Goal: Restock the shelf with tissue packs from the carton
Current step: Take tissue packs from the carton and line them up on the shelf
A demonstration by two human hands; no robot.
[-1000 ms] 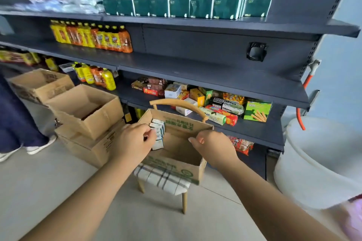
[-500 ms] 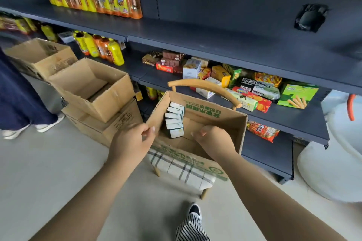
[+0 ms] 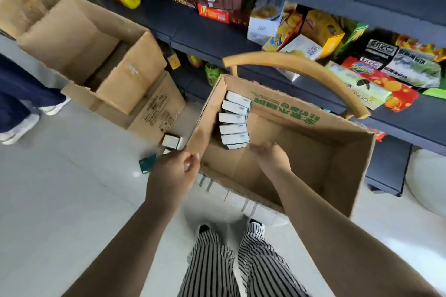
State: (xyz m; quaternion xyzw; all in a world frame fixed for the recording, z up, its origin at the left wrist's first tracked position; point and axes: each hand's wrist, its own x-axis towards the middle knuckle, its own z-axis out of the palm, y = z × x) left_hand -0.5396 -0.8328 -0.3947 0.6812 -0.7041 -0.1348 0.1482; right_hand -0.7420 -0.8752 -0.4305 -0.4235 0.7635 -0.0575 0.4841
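Head cam is looking straight down into the open brown cardboard carton with green print (image 3: 289, 142), which is sitting on a wooden chair with a curved back rail (image 3: 296, 65). The small white-and-green tissue packs (image 3: 235, 119) are standing in a tight row against the carton wall, just beyond the fingertips of the right hand (image 3: 270, 159), which is reaching inside with loosely curled fingers holding nothing, though I can't tell if they're touching the nearest pack yet. The left hand (image 3: 172, 176) is sitting at the carton's near corner, fingers curled with the tips pinching the cardboard edge, I think to steady it. A few loose packs on the pale floor (image 3: 172, 141) are lying just past the left knuckles, outside the carton. My guess on handling: these packs are light, squishy and film-wrapped, so a bit slippery; squeezing several together by the flat end faces should lift a stack fine, no crushing worry. The dark blue metal shelf (image 3: 217, 38) with snacks is waiting beyond everything.
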